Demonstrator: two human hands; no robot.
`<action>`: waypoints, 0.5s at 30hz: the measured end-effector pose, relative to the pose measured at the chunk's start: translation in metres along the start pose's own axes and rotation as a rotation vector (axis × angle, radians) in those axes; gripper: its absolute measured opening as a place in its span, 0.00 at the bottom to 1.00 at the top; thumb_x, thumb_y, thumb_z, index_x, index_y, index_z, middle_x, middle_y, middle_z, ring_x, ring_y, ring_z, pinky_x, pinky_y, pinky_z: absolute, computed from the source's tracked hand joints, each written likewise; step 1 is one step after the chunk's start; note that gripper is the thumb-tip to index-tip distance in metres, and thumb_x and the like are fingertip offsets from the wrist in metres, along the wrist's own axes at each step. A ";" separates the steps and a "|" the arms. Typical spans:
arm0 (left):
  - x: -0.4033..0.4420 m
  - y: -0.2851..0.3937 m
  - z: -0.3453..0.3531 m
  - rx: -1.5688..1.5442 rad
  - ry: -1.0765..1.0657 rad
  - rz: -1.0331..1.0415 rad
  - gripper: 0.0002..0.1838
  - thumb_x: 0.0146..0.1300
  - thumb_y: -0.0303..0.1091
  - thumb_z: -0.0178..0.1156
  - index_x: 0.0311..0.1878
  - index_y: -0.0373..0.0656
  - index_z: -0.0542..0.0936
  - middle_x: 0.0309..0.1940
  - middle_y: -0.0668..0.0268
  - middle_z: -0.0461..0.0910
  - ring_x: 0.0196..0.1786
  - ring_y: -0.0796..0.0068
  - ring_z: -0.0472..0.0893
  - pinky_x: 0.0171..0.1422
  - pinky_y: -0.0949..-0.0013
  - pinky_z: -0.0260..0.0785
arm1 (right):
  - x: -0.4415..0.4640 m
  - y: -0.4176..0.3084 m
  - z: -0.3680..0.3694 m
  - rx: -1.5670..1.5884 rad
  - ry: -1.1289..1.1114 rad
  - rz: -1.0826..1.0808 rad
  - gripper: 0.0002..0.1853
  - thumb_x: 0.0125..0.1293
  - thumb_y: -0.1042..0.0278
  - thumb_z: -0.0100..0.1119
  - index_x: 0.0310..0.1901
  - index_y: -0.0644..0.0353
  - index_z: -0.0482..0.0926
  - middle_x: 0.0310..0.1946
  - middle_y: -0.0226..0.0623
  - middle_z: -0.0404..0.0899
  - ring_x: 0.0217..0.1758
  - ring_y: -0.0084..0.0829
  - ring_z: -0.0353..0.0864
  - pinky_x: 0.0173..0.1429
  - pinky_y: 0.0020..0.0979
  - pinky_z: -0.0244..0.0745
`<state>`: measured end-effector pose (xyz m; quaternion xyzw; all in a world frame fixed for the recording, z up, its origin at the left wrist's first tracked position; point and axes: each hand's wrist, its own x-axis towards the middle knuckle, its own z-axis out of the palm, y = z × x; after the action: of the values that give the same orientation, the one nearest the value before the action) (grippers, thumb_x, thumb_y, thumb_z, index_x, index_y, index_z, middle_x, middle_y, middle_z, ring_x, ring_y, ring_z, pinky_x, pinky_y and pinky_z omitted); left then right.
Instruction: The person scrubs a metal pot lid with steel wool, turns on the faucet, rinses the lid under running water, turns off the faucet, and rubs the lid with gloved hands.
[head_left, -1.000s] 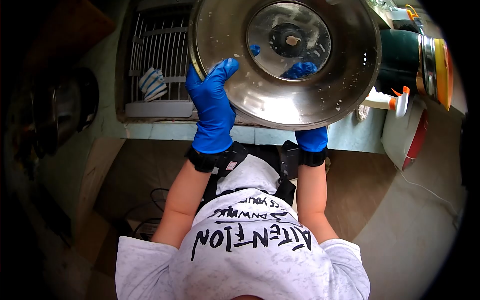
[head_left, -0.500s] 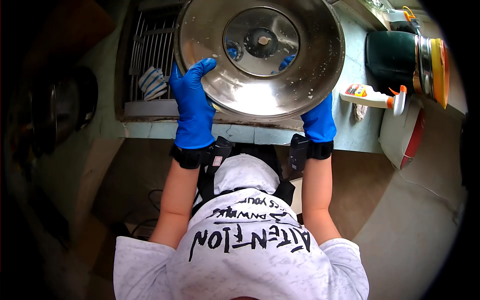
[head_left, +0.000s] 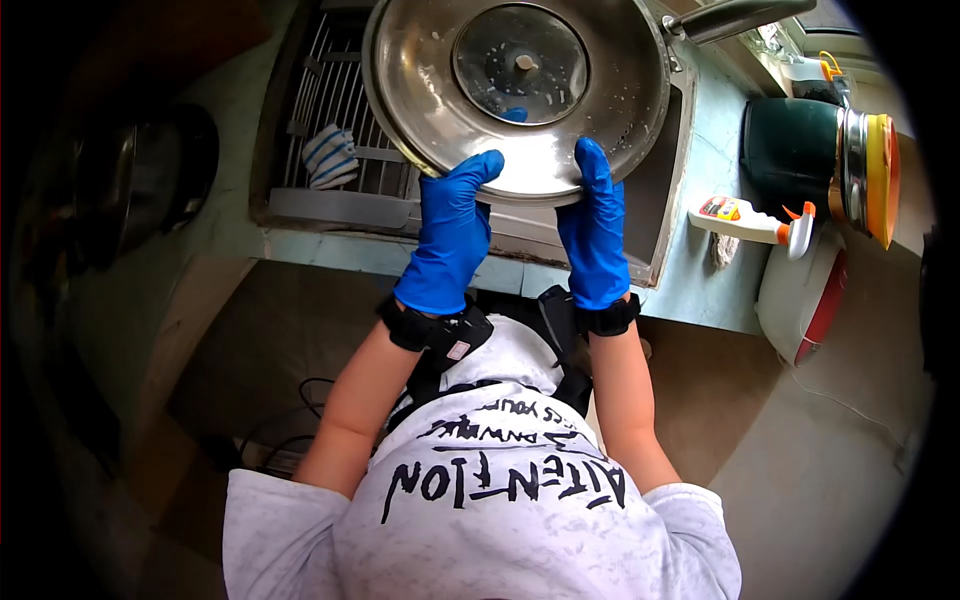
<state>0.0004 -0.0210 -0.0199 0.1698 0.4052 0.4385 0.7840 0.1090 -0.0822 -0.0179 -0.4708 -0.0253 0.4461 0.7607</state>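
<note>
A large, shiny metal wok (head_left: 640,120) is over the sink, its long handle (head_left: 740,17) pointing to the upper right. Set in it appears to be a metal lid (head_left: 420,90) with a round glass middle and a small knob; water drops speckle the metal. My left hand (head_left: 455,220), in a blue rubber glove, grips the near rim at the left, thumb on top. My right hand (head_left: 596,225), gloved alike, holds the near rim to the right with its thumb on top. The fingers of both hands are hidden below the rim.
The sink (head_left: 655,235) is under the wok, with a metal rack (head_left: 340,205) at its left. On the rack lies a striped cloth (head_left: 330,157). A spray bottle (head_left: 745,220), a dark green container (head_left: 790,150) and a white-and-red appliance (head_left: 800,300) are at the right.
My right hand has come from the wok's right side to its near rim, and my left hand has shifted right along the rim. The wok has turned, bringing its handle into view.
</note>
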 end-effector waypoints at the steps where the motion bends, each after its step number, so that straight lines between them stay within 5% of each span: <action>1: 0.000 -0.003 0.001 -0.122 0.129 -0.061 0.13 0.40 0.19 0.54 0.34 0.36 0.73 0.30 0.65 0.74 0.33 0.74 0.74 0.41 0.74 0.67 | -0.001 0.002 0.005 -0.019 -0.038 -0.022 0.23 0.53 0.59 0.53 0.50 0.55 0.63 0.45 0.30 0.68 0.50 0.23 0.65 0.56 0.27 0.58; 4: -0.007 0.012 0.004 -0.028 0.129 -0.005 0.09 0.45 0.26 0.51 0.31 0.36 0.75 0.29 0.62 0.75 0.36 0.73 0.74 0.46 0.74 0.65 | 0.000 -0.006 -0.010 0.414 -0.267 0.279 0.25 0.55 0.53 0.49 0.52 0.56 0.61 0.47 0.33 0.66 0.50 0.26 0.65 0.54 0.28 0.59; 8: -0.017 0.024 0.004 0.014 0.156 -0.038 0.09 0.44 0.27 0.50 0.30 0.37 0.75 0.30 0.60 0.75 0.38 0.72 0.73 0.48 0.73 0.63 | 0.003 0.001 -0.027 0.357 -0.169 0.245 0.21 0.57 0.61 0.47 0.51 0.59 0.62 0.47 0.37 0.65 0.49 0.30 0.65 0.53 0.29 0.60; 10: -0.020 0.024 0.004 0.045 0.164 -0.044 0.09 0.44 0.28 0.50 0.30 0.37 0.74 0.31 0.60 0.75 0.38 0.72 0.73 0.48 0.72 0.63 | -0.004 0.003 -0.045 -1.259 -0.358 -0.585 0.18 0.57 0.67 0.45 0.49 0.62 0.63 0.47 0.40 0.65 0.49 0.33 0.65 0.52 0.30 0.59; 11: -0.021 0.024 0.005 0.029 0.161 -0.042 0.09 0.44 0.28 0.51 0.31 0.36 0.74 0.31 0.60 0.75 0.38 0.71 0.73 0.48 0.71 0.63 | -0.004 0.000 -0.048 -1.566 -0.456 -0.783 0.17 0.56 0.71 0.46 0.48 0.65 0.63 0.46 0.41 0.66 0.49 0.35 0.65 0.52 0.31 0.59; 14: -0.022 0.027 0.008 -0.004 0.160 -0.060 0.10 0.44 0.29 0.52 0.32 0.36 0.74 0.32 0.59 0.74 0.38 0.70 0.73 0.47 0.71 0.64 | -0.008 0.002 -0.047 -1.298 -0.383 -0.593 0.17 0.55 0.72 0.47 0.48 0.64 0.63 0.46 0.41 0.66 0.49 0.35 0.65 0.52 0.31 0.59; 15: -0.022 0.029 0.008 -0.019 0.167 -0.080 0.11 0.44 0.29 0.52 0.33 0.35 0.74 0.33 0.58 0.74 0.38 0.69 0.73 0.47 0.70 0.64 | -0.007 -0.001 -0.046 -1.404 -0.442 -0.680 0.18 0.54 0.74 0.48 0.48 0.64 0.63 0.46 0.42 0.66 0.48 0.35 0.65 0.52 0.31 0.60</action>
<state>-0.0152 -0.0222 0.0136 0.1088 0.4716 0.4231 0.7660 0.1260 -0.1195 -0.0400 -0.7059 -0.5908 0.1534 0.3594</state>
